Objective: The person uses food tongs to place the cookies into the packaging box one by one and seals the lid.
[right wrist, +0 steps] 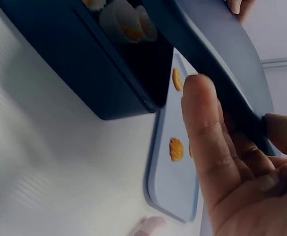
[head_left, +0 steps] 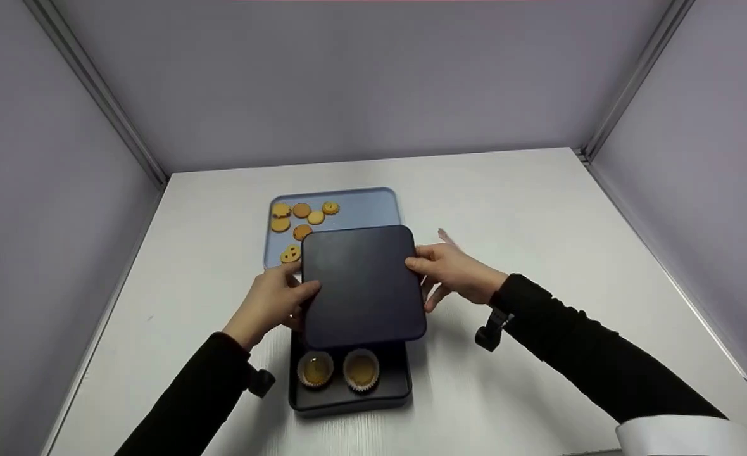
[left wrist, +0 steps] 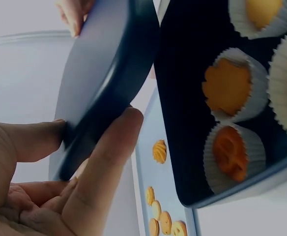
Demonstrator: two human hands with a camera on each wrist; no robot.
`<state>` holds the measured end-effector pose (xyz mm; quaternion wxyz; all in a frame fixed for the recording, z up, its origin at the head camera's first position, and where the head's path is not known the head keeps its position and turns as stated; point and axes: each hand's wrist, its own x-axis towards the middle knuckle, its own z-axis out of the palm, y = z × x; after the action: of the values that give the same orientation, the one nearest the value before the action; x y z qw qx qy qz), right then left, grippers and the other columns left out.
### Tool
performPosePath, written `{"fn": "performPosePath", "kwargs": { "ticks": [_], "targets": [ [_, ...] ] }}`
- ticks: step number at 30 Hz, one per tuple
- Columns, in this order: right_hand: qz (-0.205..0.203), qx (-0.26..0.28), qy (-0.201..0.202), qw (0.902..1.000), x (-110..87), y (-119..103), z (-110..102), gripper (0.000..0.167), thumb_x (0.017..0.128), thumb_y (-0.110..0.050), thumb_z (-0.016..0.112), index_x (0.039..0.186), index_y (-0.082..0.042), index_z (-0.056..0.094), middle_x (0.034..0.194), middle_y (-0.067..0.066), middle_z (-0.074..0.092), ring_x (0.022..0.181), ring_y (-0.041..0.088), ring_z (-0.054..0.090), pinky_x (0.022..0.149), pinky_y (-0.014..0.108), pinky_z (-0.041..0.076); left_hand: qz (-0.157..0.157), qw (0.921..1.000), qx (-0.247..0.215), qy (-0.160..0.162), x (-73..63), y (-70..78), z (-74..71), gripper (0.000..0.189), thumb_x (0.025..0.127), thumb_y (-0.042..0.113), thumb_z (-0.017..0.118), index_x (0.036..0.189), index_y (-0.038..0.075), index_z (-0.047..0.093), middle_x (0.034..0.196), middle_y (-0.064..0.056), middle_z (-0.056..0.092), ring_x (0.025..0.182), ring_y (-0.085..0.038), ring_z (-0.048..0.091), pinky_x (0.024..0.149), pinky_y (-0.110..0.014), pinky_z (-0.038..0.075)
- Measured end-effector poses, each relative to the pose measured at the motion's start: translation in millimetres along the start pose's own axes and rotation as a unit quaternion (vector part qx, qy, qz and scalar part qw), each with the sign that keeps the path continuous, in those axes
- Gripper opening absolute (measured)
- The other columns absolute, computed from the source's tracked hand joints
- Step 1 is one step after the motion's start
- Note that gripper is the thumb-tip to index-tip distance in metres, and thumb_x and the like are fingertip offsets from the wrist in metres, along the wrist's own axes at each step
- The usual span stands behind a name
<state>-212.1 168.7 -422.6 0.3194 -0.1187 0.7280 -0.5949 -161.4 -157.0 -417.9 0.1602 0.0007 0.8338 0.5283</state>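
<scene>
A dark, flat, rounded-corner lid (head_left: 364, 285) is held tilted above a dark box (head_left: 351, 408). On its left edge, my left hand (head_left: 272, 297) pinches it between thumb and fingers. Opposite, my right hand (head_left: 452, 272) grips the right edge, thumb on top. Below the lid's near edge, two paper cups (head_left: 361, 370) with cookies show in the box; the lid hides the box's far part. The left wrist view reveals more cups inside, among them a flower-shaped cookie (left wrist: 227, 86) and a pretzel-shaped cookie (left wrist: 230, 153).
Behind the box lies a light blue tray (head_left: 373, 206) with several loose cookies (head_left: 302, 210) toward its left side; the lid covers its near right part from the head view. A small translucent pinkish object (head_left: 447, 238) lies beyond my right hand on the white table (head_left: 538, 209).
</scene>
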Motion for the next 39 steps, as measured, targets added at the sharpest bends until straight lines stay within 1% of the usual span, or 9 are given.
{"fn": "performPosePath", "kwargs": {
  "ticks": [4,7,11,14,17,22,25,35,39],
  "targets": [
    [0.01,0.0,-0.011,0.9999,1.1,2.9,7.9,0.024,0.109,-0.023,0.051,0.113,0.0,0.059,0.095,0.013,0.071,0.068,0.025,0.07,0.059,0.038,0.062,0.0,0.9998,0.021,0.006,-4.1,-6.8,0.3,0.041,0.1,0.021,0.067,0.139,0.008,0.061,0.089,-0.013,0.067,0.062,-0.021,0.067,0.057,-0.038,0.062],
    [0.017,-0.001,-0.016,0.9997,1.9,5.6,12.7,0.024,0.109,-0.022,0.053,0.117,0.0,0.058,0.094,0.012,0.069,0.064,0.024,0.069,0.057,0.038,0.062,-0.007,0.9994,0.033,0.009,-6.1,-10.2,0.6,0.04,0.099,0.023,0.068,0.136,0.008,0.062,0.088,-0.012,0.07,0.06,-0.021,0.067,0.054,-0.038,0.062],
    [0.022,-0.007,-0.021,0.9995,1.8,10.3,17.2,0.029,0.108,-0.021,0.054,0.13,-0.001,0.055,0.09,0.013,0.068,0.06,0.023,0.068,0.055,0.037,0.061,-0.017,0.9985,0.052,0.008,-9.1,-13.8,1.6,0.046,0.099,0.024,0.068,0.141,0.006,0.059,0.087,-0.012,0.071,0.059,-0.021,0.069,0.053,-0.038,0.061],
    [0.03,-0.014,-0.028,0.9991,1.3,13.7,20.4,0.037,0.108,-0.021,0.055,0.142,-0.006,0.05,0.086,0.015,0.069,0.058,0.023,0.068,0.054,0.037,0.061,-0.023,0.997,0.074,0.01,-12.0,-17.4,3.4,0.048,0.099,0.025,0.068,0.141,0.002,0.058,0.084,-0.012,0.07,0.058,-0.021,0.068,0.052,-0.037,0.061],
    [0.039,-0.025,-0.031,0.9985,0.4,16.6,23.1,0.043,0.108,-0.022,0.055,0.147,-0.009,0.045,0.084,0.015,0.069,0.058,0.023,0.067,0.054,0.037,0.06,-0.026,0.9951,0.095,0.014,-14.8,-21.1,6.5,0.046,0.099,0.025,0.068,0.137,0.001,0.06,0.081,-0.011,0.069,0.055,-0.021,0.067,0.05,-0.037,0.06],
    [0.043,-0.049,-0.031,0.9974,0.2,21.7,26.5,0.042,0.108,-0.021,0.055,0.146,-0.007,0.044,0.081,0.014,0.067,0.056,0.022,0.067,0.053,0.035,0.059,-0.041,0.9921,0.117,0.019,-18.0,-26.3,12.3,0.042,0.098,0.028,0.07,0.131,0.002,0.063,0.074,-0.01,0.066,0.051,-0.022,0.065,0.047,-0.035,0.058],
    [0.05,-0.058,-0.032,0.9965,0.4,24.7,28.4,0.041,0.108,-0.022,0.055,0.146,-0.008,0.045,0.079,0.016,0.067,0.054,0.021,0.066,0.051,0.033,0.058,-0.046,0.9902,0.13,0.023,-19.3,-28.4,15.1,0.043,0.097,0.028,0.07,0.131,0.002,0.062,0.069,-0.01,0.064,0.048,-0.021,0.065,0.046,-0.034,0.057],
    [0.056,-0.075,-0.038,0.9949,2.8,33.2,35.3,0.033,0.107,-0.02,0.055,0.136,-0.005,0.052,0.066,0.015,0.064,0.048,0.018,0.063,0.047,0.033,0.056,-0.047,0.9844,0.167,0.025,-25.4,-35.3,20.6,0.036,0.098,0.027,0.069,0.123,0.003,0.065,0.06,-0.01,0.06,0.044,-0.02,0.063,0.043,-0.033,0.054],
    [0.056,-0.086,-0.038,0.994,3.8,35.0,38.0,0.029,0.107,-0.019,0.055,0.131,-0.003,0.054,0.066,0.014,0.063,0.047,0.017,0.061,0.045,0.032,0.054,-0.045,0.9817,0.184,0.019,-26.8,-39.3,20.9,0.035,0.098,0.029,0.068,0.123,0.004,0.065,0.057,-0.009,0.06,0.042,-0.019,0.062,0.042,-0.032,0.053]
  ]
}}
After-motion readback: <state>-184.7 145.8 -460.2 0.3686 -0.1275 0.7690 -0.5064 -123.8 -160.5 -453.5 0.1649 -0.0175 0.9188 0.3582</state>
